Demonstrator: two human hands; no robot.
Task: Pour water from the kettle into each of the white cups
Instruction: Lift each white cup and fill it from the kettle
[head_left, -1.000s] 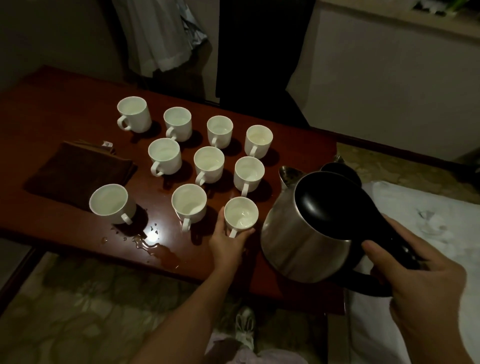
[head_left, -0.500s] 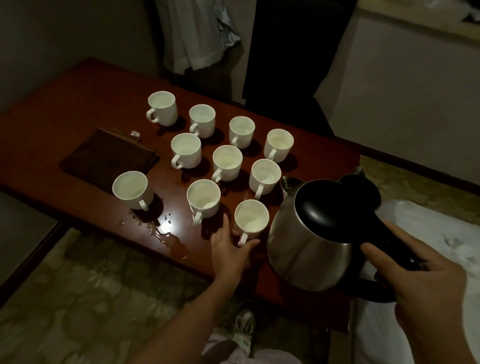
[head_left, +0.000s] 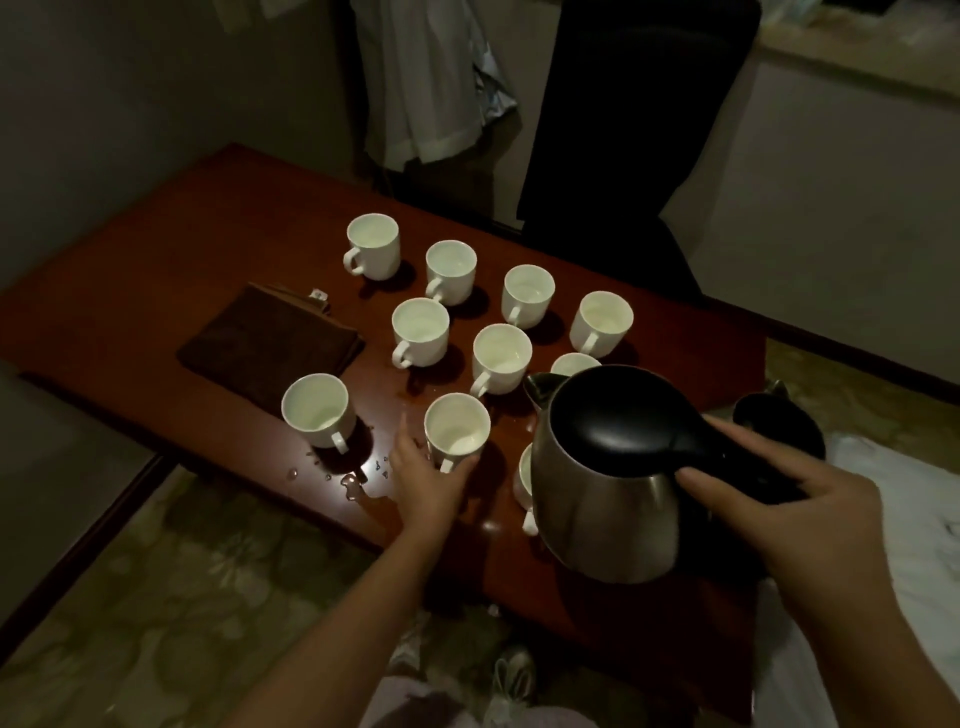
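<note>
Fingers (head_left: 698, 475) of right hand (head_left: 810, 525) grip kettle (head_left: 608, 499); left hand (head_left: 428, 480) cradles cup (head_left: 457, 431)

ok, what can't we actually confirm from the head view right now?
- Two white cups, one by the spout and one at the near edge: the steel kettle with black lid hides most of each.
- Water level in any cup: too dim to tell.
- Right hand grip on the handle: underside hidden.
- Left hand contact with the front cup: fingertips behind it.
</note>
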